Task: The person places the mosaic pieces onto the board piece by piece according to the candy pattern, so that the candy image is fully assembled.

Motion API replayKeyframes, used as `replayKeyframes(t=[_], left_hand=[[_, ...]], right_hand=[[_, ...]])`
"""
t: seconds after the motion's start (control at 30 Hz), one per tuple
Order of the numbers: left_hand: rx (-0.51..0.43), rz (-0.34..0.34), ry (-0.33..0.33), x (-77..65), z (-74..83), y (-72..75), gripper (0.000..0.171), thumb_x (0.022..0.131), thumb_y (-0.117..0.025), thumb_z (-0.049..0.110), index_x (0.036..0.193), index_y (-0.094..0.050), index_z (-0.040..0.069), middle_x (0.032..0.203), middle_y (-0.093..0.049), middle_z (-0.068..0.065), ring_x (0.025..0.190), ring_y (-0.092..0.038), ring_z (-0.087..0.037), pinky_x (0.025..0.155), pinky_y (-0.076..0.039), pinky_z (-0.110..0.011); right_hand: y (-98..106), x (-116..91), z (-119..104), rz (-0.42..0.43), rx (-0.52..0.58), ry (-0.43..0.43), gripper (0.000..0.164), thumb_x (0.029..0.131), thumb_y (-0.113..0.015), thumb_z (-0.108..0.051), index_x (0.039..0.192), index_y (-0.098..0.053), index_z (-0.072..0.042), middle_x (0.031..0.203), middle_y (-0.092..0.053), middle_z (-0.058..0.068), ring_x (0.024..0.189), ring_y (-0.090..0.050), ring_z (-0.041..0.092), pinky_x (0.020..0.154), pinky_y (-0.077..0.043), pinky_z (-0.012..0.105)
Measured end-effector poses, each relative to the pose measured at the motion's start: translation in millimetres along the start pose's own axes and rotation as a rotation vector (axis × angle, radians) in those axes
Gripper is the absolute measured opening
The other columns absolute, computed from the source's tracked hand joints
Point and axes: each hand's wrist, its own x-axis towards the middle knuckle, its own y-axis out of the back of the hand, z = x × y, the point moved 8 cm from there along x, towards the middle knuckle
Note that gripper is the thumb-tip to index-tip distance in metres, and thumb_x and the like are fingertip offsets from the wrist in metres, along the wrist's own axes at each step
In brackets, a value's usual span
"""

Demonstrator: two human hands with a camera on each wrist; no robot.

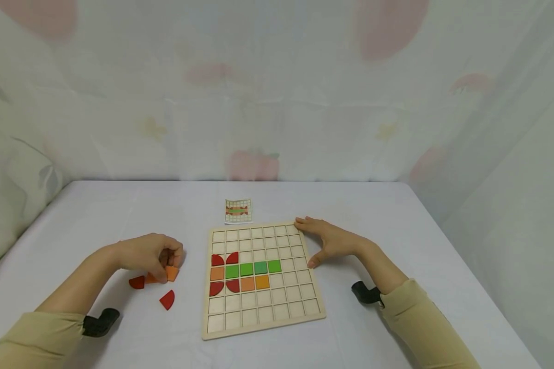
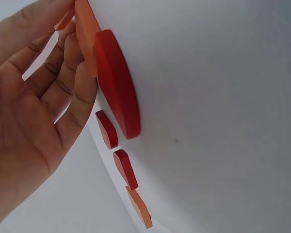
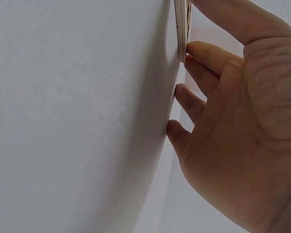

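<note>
My left hand (image 1: 150,254) is low over a small group of loose tiles, its thumb and fingertips pinching an orange square tile (image 1: 172,273). Beside the thumb lies another orange tile (image 1: 150,278), partly hidden by the hand. Close by are a red quarter-circle tile (image 1: 137,282) and a second red quarter-circle tile (image 1: 167,300). My right hand (image 1: 334,239) rests against the right side of a wooden grid board (image 1: 263,318), fingers spread, with the fingertips at its far right corner and the thumb on its right edge.
On the board sit several red quarter-circle tiles (image 1: 216,289), a row of green square tiles (image 1: 246,269) and orange square tiles (image 1: 262,282). A small pattern card (image 1: 238,211) lies behind it on the white table (image 1: 374,205). Patterned cloth (image 1: 304,102) hangs at the back.
</note>
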Motion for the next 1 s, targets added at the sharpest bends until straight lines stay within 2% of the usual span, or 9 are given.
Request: replayKeyframes(t=[0.13,0.47,0.77,1.0], left_hand=[[0.014,0.014,0.000,2.1,-1.3,1.7,0.026,0.067,-0.080,0.001,0.080,-0.059,0.010,0.073,-0.055,0.001,0.068,-0.052,-0.011,0.057,-0.045,-0.023],[0.069,0.071,0.059,6.1,0.7,3.4,0.023,0.072,-0.081,0.005,0.077,-0.060,0.013,0.074,-0.059,0.001,0.068,-0.053,-0.013,0.058,-0.045,-0.024],[0.054,0.086,-0.014,8.1,11.4,5.8,0.018,0.078,-0.078,0.013,0.078,-0.060,0.013,0.072,-0.061,0.003,0.065,-0.053,-0.007,0.060,-0.043,-0.021],[0.053,0.097,-0.050,14.4,26.3,4.5,0.017,0.080,-0.077,0.014,0.080,-0.059,0.014,0.076,-0.064,0.003,0.068,-0.055,-0.008,0.063,-0.043,-0.022]], right_hand=[[-0.1,-0.2,0.7,0.000,0.005,0.002,0.109,0.068,-0.088,-0.044,0.156,-0.030,-0.015,0.167,-0.019,-0.001,0.157,-0.009,0.029,0.126,-0.011,0.055],[-0.4,0.3,1.1,-0.001,0.002,0.003,0.108,0.068,-0.088,-0.043,0.156,-0.030,-0.016,0.167,-0.019,-0.001,0.157,-0.008,0.029,0.125,-0.010,0.055],[-0.7,-0.6,0.0,-0.002,0.008,-0.003,0.109,0.068,-0.088,-0.043,0.156,-0.029,-0.016,0.167,-0.018,-0.001,0.157,-0.007,0.029,0.126,-0.010,0.055],[-0.4,-0.4,-0.1,-0.002,0.019,-0.003,0.108,0.068,-0.088,-0.043,0.156,-0.030,-0.017,0.167,-0.018,-0.003,0.157,-0.006,0.028,0.126,-0.010,0.055]])
